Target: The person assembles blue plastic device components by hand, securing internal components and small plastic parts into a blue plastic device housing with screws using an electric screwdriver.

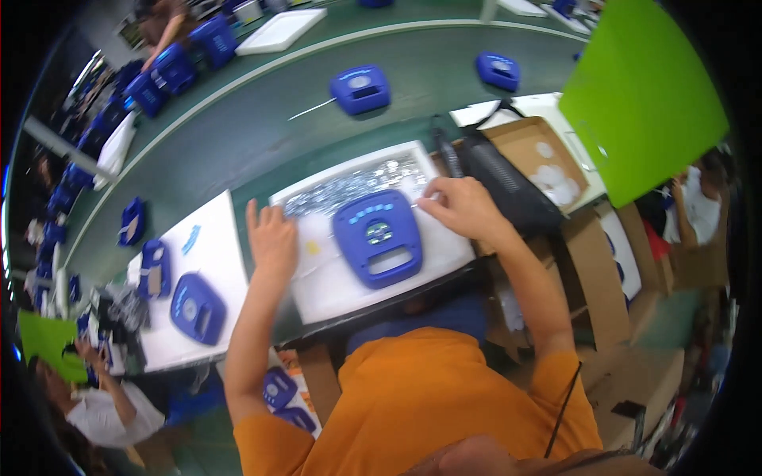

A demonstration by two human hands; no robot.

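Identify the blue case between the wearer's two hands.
The blue case on the white tray, between the left hand and the right hand; others, like the cases on the white board, lie outside that gap.

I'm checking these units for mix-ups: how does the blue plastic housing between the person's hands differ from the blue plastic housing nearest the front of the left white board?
The middle housing shows pale-green patches at its centre; the left housing shows a pale round disc. The middle housing's slotted end faces the person; the left housing's points more rightward. Both are blue, with handle slots.
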